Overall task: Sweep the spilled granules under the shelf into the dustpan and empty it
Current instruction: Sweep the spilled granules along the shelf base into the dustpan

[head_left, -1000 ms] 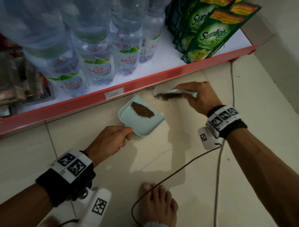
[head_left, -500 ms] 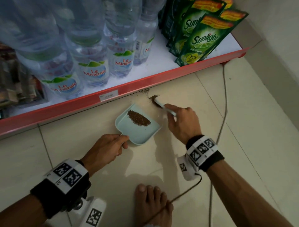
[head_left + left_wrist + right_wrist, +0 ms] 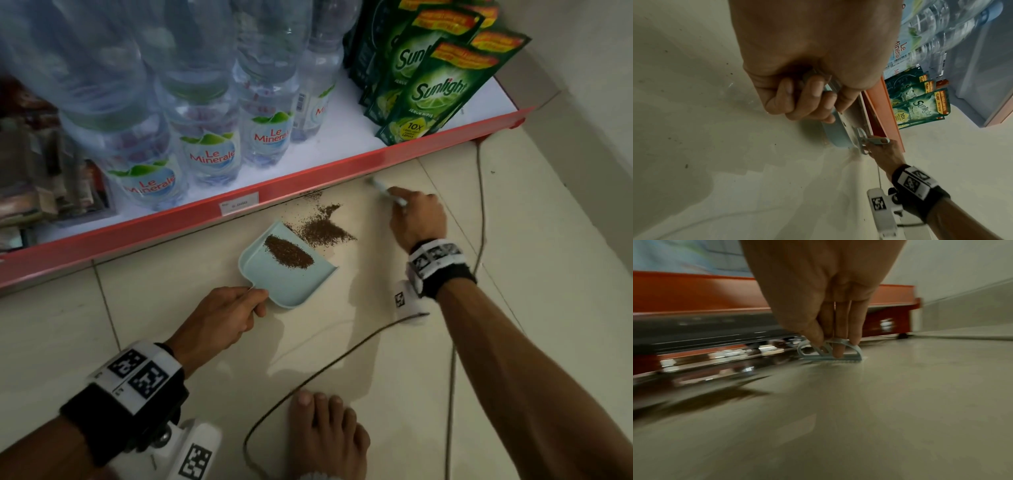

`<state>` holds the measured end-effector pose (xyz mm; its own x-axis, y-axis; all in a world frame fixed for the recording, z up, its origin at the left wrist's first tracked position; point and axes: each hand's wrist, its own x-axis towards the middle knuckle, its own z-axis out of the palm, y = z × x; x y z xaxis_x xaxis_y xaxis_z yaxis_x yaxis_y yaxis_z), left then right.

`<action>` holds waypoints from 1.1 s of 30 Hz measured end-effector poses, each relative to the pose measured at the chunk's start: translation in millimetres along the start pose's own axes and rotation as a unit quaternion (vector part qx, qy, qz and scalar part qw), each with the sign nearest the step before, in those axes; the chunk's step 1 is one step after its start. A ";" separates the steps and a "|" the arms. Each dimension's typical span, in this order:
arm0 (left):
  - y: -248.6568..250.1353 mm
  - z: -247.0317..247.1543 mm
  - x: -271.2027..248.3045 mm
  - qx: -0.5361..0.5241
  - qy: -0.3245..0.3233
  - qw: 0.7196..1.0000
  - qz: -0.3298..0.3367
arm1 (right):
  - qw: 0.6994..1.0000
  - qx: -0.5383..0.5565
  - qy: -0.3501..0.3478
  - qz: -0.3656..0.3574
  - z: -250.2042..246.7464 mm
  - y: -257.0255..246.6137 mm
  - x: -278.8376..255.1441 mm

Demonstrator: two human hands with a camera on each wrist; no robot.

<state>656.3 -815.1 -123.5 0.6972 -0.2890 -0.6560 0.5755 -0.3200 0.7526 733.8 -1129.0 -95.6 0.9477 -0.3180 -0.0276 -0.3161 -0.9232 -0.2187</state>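
A pale blue dustpan (image 3: 291,281) lies flat on the tiled floor with a heap of brown granules (image 3: 288,254) in it. My left hand (image 3: 224,317) grips its short handle (image 3: 830,87) at the near left corner. More brown granules (image 3: 323,229) lie loose on the floor just past the pan's open edge, trailing to the red shelf edge (image 3: 308,178). My right hand (image 3: 416,217) pinches a small pale blue brush (image 3: 385,190), its bristles on the floor (image 3: 835,357) close to the shelf base, to the right of the loose pile.
Water bottles (image 3: 212,137) and green detergent pouches (image 3: 435,85) stand on the low shelf. A dark cable (image 3: 318,375) crosses the floor by my bare foot (image 3: 329,435). A thin cord (image 3: 481,205) runs along the right. A wall (image 3: 582,102) closes the right side.
My right hand has drawn the brush back from the dustpan's edge, up and right to the shelf base. A loose pile of granules now lies uncovered beside the pan. The left hand stays put.
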 end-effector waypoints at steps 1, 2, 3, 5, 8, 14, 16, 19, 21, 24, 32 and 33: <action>0.6 -0.4 -0.7 -0.001 0.000 1.000 0.000 | 0.999 0.006 -0.015 -0.050 6.2 -11.3 -12.3; 0.7 -1.7 -1.7 0.000 0.001 1.000 -0.001 | 0.994 0.008 -0.033 -0.102 11.1 -21.6 -25.9; 0.9 -3.3 -2.7 0.001 0.003 1.000 -0.001 | 0.988 0.006 -0.046 -0.148 13.6 -30.0 -39.1; 1.5 -7.7 -4.9 0.001 0.008 1.000 -0.003 | 0.979 0.014 -0.035 -0.199 11.0 -36.1 -56.2; -0.1 -16.0 -8.4 -0.003 0.024 1.000 -0.008 | 0.986 0.020 0.059 -0.158 1.4 -23.8 -46.1; -4.6 -26.8 -14.6 -0.016 0.040 0.999 -0.017 | 0.995 -0.066 0.071 0.005 16.6 -15.0 20.7; -6.0 -26.9 -16.1 -0.020 0.039 0.999 -0.017 | 0.998 -0.038 0.044 0.008 26.5 -25.1 29.4; -8.5 -26.4 -18.1 -0.017 0.041 0.999 -0.015 | 0.995 0.026 0.027 -0.093 35.5 -50.4 20.9; -11.1 -26.6 -19.6 -0.013 0.044 0.999 -0.016 | 0.977 0.054 -0.025 -0.203 36.1 -63.7 3.2; -15.7 -29.2 -23.0 -0.003 0.045 0.999 -0.015 | 0.940 0.087 -0.084 -0.319 28.0 -65.5 -25.7; -23.0 -27.0 -31.6 0.017 0.053 0.998 -0.009 | 0.985 0.057 0.052 -0.154 5.1 -31.7 -11.6; -23.1 -26.0 -32.1 0.018 0.052 0.998 -0.008 | 0.992 0.033 0.050 -0.107 7.4 -32.1 -4.6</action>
<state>631.8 -774.9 -118.4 0.7303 -0.1892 -0.6564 0.5716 -0.3572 0.7388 739.9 -1096.3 -95.7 0.9828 -0.1382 0.1227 -0.1005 -0.9569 -0.2725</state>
